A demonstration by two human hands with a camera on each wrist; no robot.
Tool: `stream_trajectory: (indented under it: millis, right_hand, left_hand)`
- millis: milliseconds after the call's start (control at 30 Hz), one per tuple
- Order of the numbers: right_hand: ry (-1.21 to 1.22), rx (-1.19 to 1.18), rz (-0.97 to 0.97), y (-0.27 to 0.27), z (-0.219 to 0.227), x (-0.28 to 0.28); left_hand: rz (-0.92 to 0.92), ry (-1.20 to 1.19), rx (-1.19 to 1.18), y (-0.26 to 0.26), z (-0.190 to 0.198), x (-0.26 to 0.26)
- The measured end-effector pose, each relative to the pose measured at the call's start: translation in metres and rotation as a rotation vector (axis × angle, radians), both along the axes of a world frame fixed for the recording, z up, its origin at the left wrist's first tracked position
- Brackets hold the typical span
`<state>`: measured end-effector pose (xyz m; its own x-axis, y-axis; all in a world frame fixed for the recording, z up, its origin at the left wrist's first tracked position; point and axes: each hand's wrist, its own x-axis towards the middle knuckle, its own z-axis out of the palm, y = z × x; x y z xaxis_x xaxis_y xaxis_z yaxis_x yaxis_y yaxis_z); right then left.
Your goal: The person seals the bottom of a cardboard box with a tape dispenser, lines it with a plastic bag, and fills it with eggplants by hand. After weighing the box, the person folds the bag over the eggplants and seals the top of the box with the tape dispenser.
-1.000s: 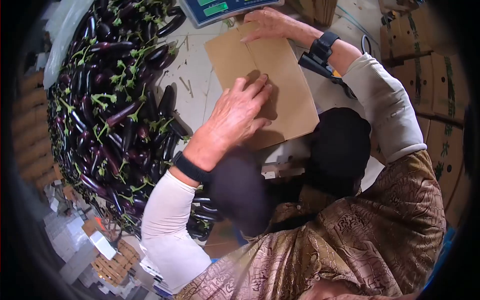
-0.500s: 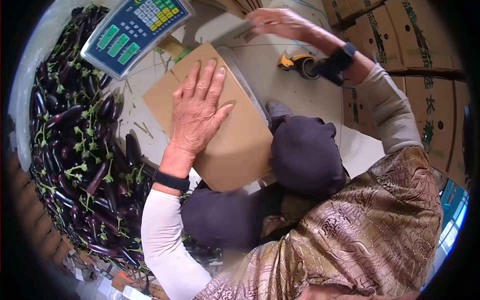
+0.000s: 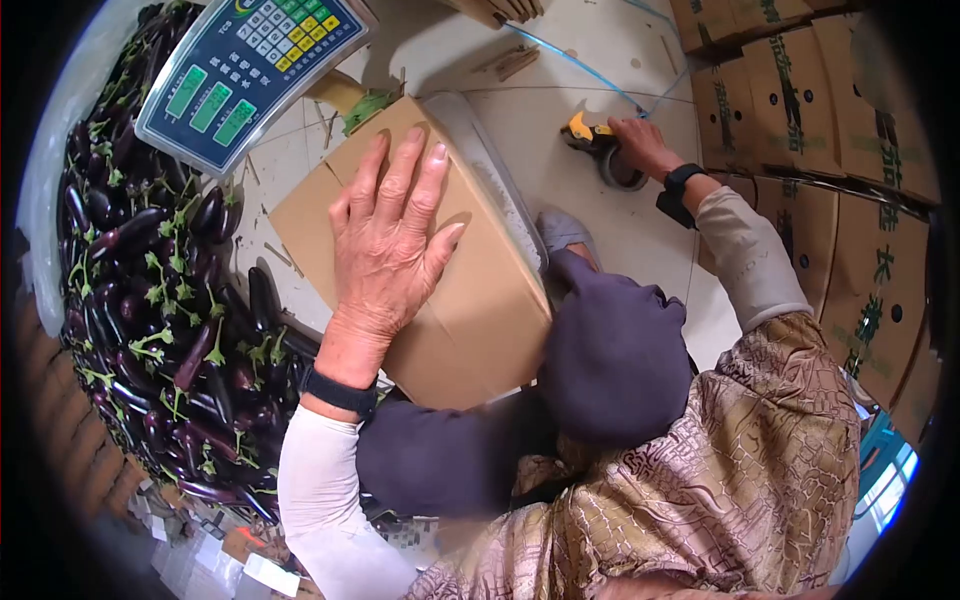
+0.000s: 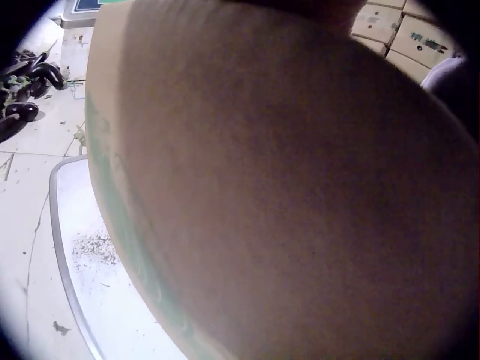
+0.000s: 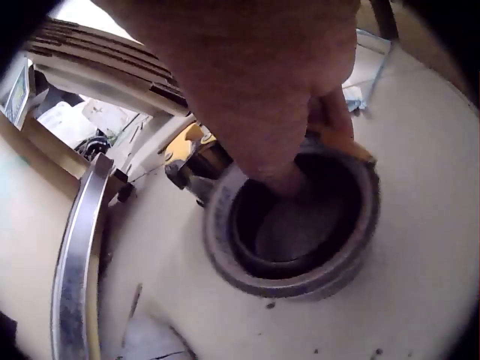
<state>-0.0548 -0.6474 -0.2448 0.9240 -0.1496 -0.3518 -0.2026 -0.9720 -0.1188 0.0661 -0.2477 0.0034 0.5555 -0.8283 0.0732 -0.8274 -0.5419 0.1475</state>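
Observation:
My left hand (image 3: 390, 220) rests flat on the closed top of a cardboard box (image 3: 470, 330), fingers spread and thumb out to the side. The box sits on the metal pan (image 3: 495, 175) of a floor scale and fills most of the left wrist view. Off to the right, my right hand (image 3: 645, 145) grips a tape dispenser (image 3: 590, 132) with yellow parts, down at the floor. In the right wrist view, its dark tape roll (image 5: 292, 277) shows its hollow core, with a finger or thumb reaching inside.
A large heap of eggplants (image 3: 160, 320) covers the left side. The scale's display head (image 3: 250, 75) stands beyond the box. Printed cartons (image 3: 780, 110) are stacked at the right, and a blue strap (image 3: 570, 60) lies on the floor. My knee (image 3: 615, 360) is close to the box.
The right hand has left the box's far edge, swung right and down, and taken hold of the tape dispenser. The left hand has stayed on the box top, flattening out. The view has shifted.

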Motion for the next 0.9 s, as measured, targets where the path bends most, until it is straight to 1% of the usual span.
stream_trajectory:
  millis: [33,67,100,133,167,233,300,333,400,433,467,500,533,567,600,667,700,733,767,800,833,867,900]
  right_hand:
    - [-0.024,0.105,-0.044,0.009,0.006,-0.007]
    - [-0.030,0.102,-0.035,0.013,0.013,-0.008]
    - [-0.061,0.283,-0.150,0.017,0.021,-0.011]
    - [-0.091,0.465,-0.265,0.026,0.039,-0.013]
    - [-0.052,0.569,-0.343,0.031,0.062,-0.014]
    - [-0.220,0.776,-0.504,0.044,0.104,-0.010]
    - [-0.427,1.309,-0.595,0.080,0.200,0.006]
    - [-0.381,1.271,-0.516,0.081,0.226,0.011]
    - [-0.139,1.520,-0.284,0.072,0.260,0.032]
    - [-0.116,1.464,-0.297,0.079,0.274,0.041]
    - [-0.120,1.465,-0.262,0.094,0.292,0.047]
    - [-0.182,1.419,-0.223,0.115,0.313,0.051]
    - [-0.238,1.374,-0.181,0.133,0.328,0.053]
    - [-0.251,1.331,-0.128,0.147,0.336,0.055]
    - [-0.231,1.262,-0.042,0.158,0.344,0.057]
    - [-0.424,1.077,0.278,0.186,0.341,0.062]
    - [-0.396,0.956,0.395,0.202,0.352,0.064]
    - [-0.305,0.904,0.451,0.220,0.361,0.066]
    - [-0.297,0.890,0.549,0.232,0.358,0.072]
    - [-0.287,0.876,0.643,0.241,0.346,0.077]
    - [-0.271,0.800,0.683,0.247,0.331,0.083]
    - [-0.257,0.803,0.702,0.247,0.325,0.085]
    - [-0.240,0.783,0.663,0.251,0.325,0.087]
  left_hand:
    - [-0.001,0.012,-0.006,0.000,0.000,0.000]
    - [0.007,0.006,-0.010,-0.001,0.000,0.001]
    - [0.005,0.002,-0.016,-0.001,-0.001,0.001]
    - [0.002,-0.001,-0.022,0.000,-0.001,0.000]
    - [0.006,-0.009,-0.028,0.000,-0.001,-0.001]
    - [-0.003,-0.020,-0.029,0.000,-0.001,-0.001]
    - [-0.004,-0.026,-0.047,0.000,-0.001,-0.001]
    - [-0.008,-0.021,-0.060,0.000,0.000,-0.002]
    - [0.003,-0.038,-0.092,-0.001,-0.001,-0.003]
    - [-0.014,-0.044,-0.117,0.000,-0.005,-0.002]
    - [-0.029,-0.053,-0.140,0.002,-0.007,-0.001]
    - [-0.039,-0.051,-0.180,0.004,-0.005,-0.001]
    - [-0.010,-0.076,-0.187,0.007,-0.006,0.001]
    - [0.001,-0.070,-0.237,0.011,-0.007,0.002]
    - [0.009,-0.059,-0.286,0.015,-0.007,0.000]
    - [0.059,-0.087,-0.276,0.026,-0.009,-0.004]
    - [0.042,0.019,-0.430,0.031,-0.007,-0.003]
    - [0.020,0.122,-0.586,0.037,-0.005,-0.002]
    - [0.123,0.675,-0.905,0.043,-0.004,-0.010]
    - [0.100,0.221,-0.800,0.050,-0.012,0.002]
    - [0.319,0.546,-0.906,0.065,-0.010,0.004]
    - [0.543,0.880,-0.998,0.080,-0.009,0.002]
    - [0.642,0.844,-1.221,0.091,-0.004,-0.005]
